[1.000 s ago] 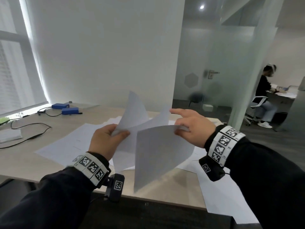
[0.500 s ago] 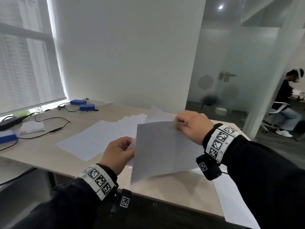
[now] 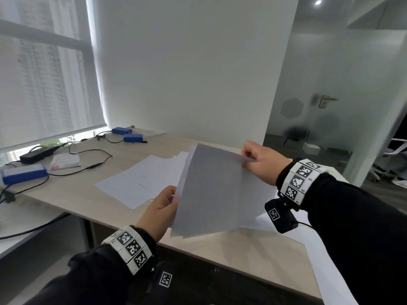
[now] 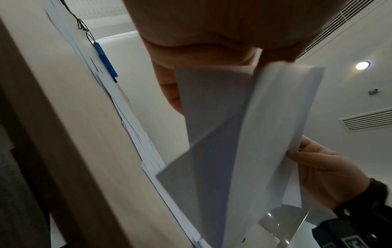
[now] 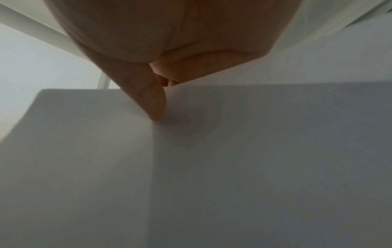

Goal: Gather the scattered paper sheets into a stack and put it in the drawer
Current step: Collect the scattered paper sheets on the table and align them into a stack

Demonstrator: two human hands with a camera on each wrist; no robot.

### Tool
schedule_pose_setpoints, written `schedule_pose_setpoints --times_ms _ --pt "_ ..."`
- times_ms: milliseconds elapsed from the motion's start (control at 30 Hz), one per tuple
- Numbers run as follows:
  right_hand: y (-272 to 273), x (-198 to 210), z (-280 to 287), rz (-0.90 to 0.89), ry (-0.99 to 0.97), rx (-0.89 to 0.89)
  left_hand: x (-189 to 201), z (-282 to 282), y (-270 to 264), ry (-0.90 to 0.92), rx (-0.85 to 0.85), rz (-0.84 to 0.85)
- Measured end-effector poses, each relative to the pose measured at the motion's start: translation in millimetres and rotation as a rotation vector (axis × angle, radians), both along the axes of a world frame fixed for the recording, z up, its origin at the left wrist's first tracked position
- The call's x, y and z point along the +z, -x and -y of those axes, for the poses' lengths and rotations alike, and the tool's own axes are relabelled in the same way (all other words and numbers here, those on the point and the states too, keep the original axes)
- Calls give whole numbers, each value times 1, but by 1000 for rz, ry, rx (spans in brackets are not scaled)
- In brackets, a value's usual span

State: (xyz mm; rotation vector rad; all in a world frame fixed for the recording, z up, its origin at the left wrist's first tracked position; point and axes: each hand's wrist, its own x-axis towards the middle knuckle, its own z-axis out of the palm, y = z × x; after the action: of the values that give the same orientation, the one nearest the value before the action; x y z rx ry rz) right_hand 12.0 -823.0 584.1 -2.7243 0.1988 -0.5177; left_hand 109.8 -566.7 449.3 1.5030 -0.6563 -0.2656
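Loose sheets are lying scattered on the wooden bench; above its near edge, the left hand is pinching the gathered stack while the right hand is gripping its top corner.

The sheets held between the left hand and the right hand are thin matt paper, smooth and uncreased, bent softly where they are gripped. More matt white paper is seen beyond the left hand on the table, whose top is a pale wood-grain laminate with a dull, smooth finish. Matt black cloth is worn as sleeves. Further off to the left, blue boxes of smooth plastic and rubbery black cables are seen. Beyond the right hand, a frosted glass door carries a brushed metal handle.
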Motion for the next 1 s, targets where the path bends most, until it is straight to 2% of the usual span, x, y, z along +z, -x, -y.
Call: schedule_pose_setpoints --times_ms 100,200,367,400,467,500,567,667,733,800,867,1000 --pt "-5 -3 -4 30 77 1 3 -4 -13 -20 19 -44" --pt "-8 -3 -12 38 85 45 12 -4 -10 -16 41 77" --pt "1 2 -21 -15 160 -7 10 10 -5 -31 152 3" --pt "4 1 -16 36 180 -52 8 11 -5 -21 166 -14" --pt "14 -4 1 263 169 -159 6 9 -5 31 184 -26" --pt "20 -8 11 380 108 -214 6 8 -6 59 191 -27" --pt "31 -20 27 527 -148 -273 5 4 -10 88 214 -14" --pt "41 -45 38 621 -664 -147 6 2 -15 116 239 -15" --pt "45 -67 44 562 -906 -49 6 3 -16 116 244 -23" --pt "52 -86 35 457 -1001 -12 4 3 -17 106 255 -36" --pt "57 -104 22 408 -1048 -53 1 3 -17 99 271 -40" --pt "61 -121 8 480 -1211 -126 1 6 -10 142 301 -51"
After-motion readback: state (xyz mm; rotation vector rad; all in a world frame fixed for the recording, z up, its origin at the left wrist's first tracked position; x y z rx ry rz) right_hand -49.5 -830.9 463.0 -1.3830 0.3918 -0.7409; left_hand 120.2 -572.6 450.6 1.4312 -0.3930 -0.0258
